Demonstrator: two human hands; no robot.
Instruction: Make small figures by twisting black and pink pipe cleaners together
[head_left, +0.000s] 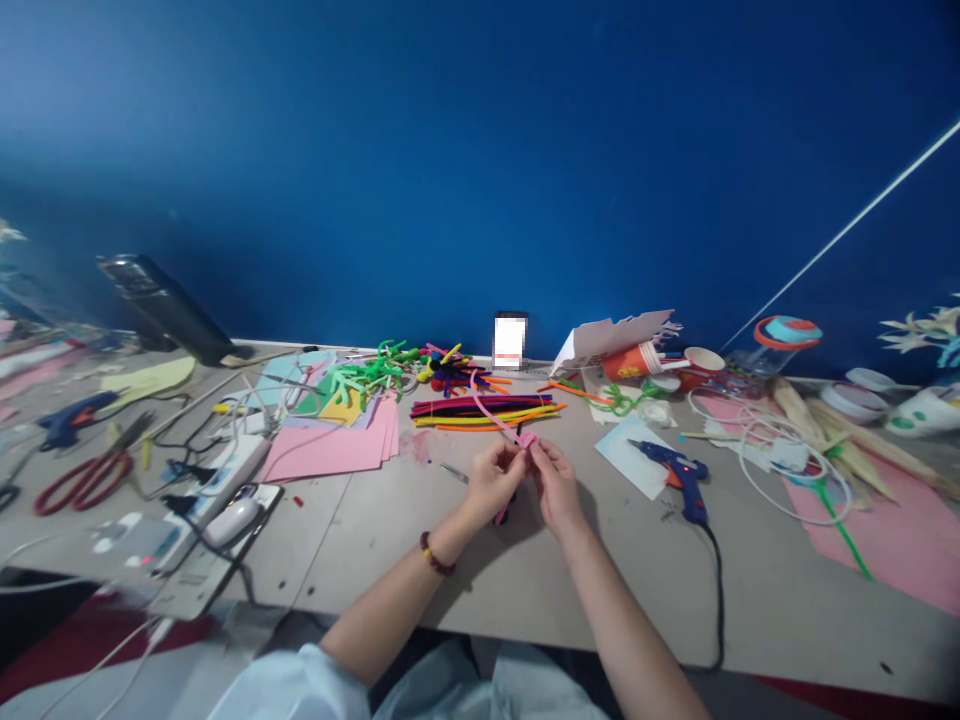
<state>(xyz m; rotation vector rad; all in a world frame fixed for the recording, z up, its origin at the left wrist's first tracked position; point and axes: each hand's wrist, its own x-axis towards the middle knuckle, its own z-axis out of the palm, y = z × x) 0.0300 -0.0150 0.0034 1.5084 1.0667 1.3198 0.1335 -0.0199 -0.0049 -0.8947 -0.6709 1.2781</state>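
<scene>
A pink pipe cleaner (491, 412) rises from between my two hands, its free end curving up and to the left. Near my fingertips it is bunched into a small coil. My left hand (491, 482) is closed, pinching the pink stem at the coil. My right hand (555, 487) pinches the coil from the other side, fingertips close to those of the left. Some dark and pink bits show below my left hand, too covered to make out. Just beyond my hands lies a row of purple, yellow and orange pipe cleaners (480, 410).
A blue glue gun (679, 470) rests on pale paper at the right, its cord running to the front edge. Pink paper sheets (330, 450), a power strip (217, 490) and red-handled scissors (86, 480) lie left. A phone (511, 340) leans on the blue wall.
</scene>
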